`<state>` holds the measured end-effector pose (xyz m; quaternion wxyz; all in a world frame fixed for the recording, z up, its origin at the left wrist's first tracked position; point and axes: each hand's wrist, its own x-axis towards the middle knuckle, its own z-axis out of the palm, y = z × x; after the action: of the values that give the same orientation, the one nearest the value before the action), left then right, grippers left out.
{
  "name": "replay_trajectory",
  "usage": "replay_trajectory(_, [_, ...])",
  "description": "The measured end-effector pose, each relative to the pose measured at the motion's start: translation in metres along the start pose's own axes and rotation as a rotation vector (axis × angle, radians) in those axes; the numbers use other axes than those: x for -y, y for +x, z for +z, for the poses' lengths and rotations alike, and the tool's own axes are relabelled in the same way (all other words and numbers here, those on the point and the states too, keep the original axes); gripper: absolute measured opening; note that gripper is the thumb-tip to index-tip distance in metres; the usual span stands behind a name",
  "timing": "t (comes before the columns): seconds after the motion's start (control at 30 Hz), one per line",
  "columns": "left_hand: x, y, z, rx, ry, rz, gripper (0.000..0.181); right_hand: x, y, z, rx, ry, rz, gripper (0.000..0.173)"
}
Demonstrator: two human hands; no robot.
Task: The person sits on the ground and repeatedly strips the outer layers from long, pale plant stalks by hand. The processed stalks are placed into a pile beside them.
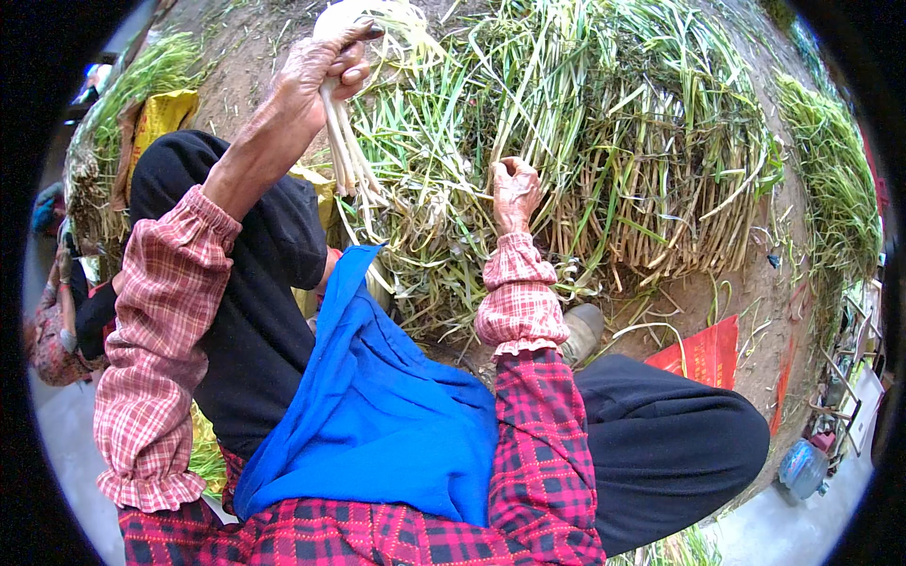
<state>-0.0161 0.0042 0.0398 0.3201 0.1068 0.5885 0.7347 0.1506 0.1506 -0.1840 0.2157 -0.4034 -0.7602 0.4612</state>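
My left hand, raised at the upper left, is closed around a small bunch of pale plant stems. Their bare ends hang below the fist, and thin whitish leaves spread above it. My right hand is at the near edge of a big heap of long green-leaved stalks, thumb and fingers drawn together. Stalks lie right by its fingertips; whether it pinches one cannot be seen. Loose, yellowing leaves lie tangled between the hands. A blue cloth covers my lap.
Another green heap lies at the far right, and one at the left beside a yellow sack. A red printed plastic piece lies by my knee. Farther right is a large clear plastic bottle. Another person sits at the left edge.
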Motion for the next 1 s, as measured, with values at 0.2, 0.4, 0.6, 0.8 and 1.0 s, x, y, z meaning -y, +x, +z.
replay_trajectory(0.2, [0.001, 0.001, 0.001, -0.028, 0.014, 0.0, 0.016, 0.018, -0.003, -0.002, 0.098, 0.089, 0.081, 0.021])
replay_trajectory(0.4, [0.002, -0.001, 0.004, -0.057, 0.121, -0.05, 0.019, 0.046, -0.002, -0.013, -0.178, 0.057, -0.262, 0.017])
replay_trajectory(0.6, [0.012, 0.006, 0.006, -0.154, 0.216, -0.085, 0.022, 0.101, -0.018, -0.005, 0.197, 0.743, -0.171, 0.016])
replay_trajectory(0.8, [0.019, 0.004, -0.001, -0.077, 0.236, -0.035, 0.022, 0.139, -0.039, -0.004, 0.391, 0.761, -0.15, 0.015])
replay_trajectory(1.0, [0.028, 0.0, 0.005, -0.105, 0.24, -0.12, 0.021, 0.148, -0.042, -0.009, 0.463, 0.876, -0.084, 0.015])
